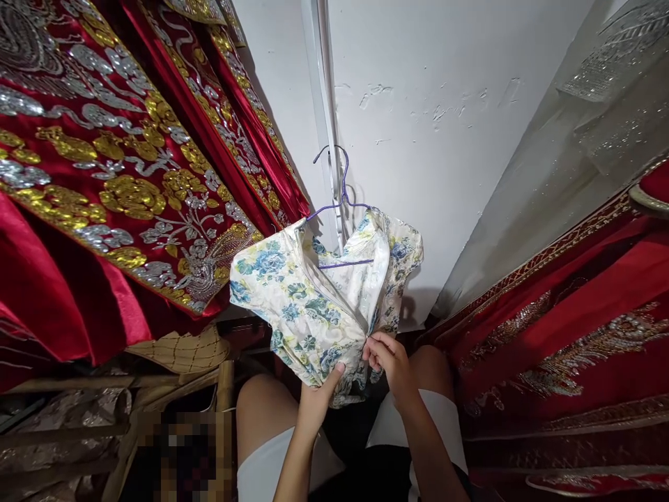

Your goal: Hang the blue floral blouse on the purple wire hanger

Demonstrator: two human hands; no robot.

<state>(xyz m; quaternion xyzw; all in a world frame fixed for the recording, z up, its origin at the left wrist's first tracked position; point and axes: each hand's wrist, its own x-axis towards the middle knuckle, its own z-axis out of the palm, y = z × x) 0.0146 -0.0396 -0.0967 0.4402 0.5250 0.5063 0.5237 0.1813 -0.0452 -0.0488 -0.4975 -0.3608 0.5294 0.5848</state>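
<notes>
A cream floral dress point(297, 307) with blue and yellow flowers and short sleeves hangs on a thin purple hanger point(345, 183). Its neck opens in a long V, with a zipper point(334, 298) along the edges. My left hand point(320, 390) grips the dress's lower part, the thumb lying on top and the fingers hidden under the cloth. At the bottom of the V, my right hand point(385, 355) pinches the zipper where its two sides meet; the fingertips mostly cover the pull. Below my hands the cloth is bunched.
Red garments with gold and silver sequins point(130, 195) hang at the left. More beaded red cloth point(569, 335) and a sheer glittery fabric point(617, 90) are at the right. A white wall point(428, 84) stands ahead. A bamboo frame point(224, 390) is at lower left.
</notes>
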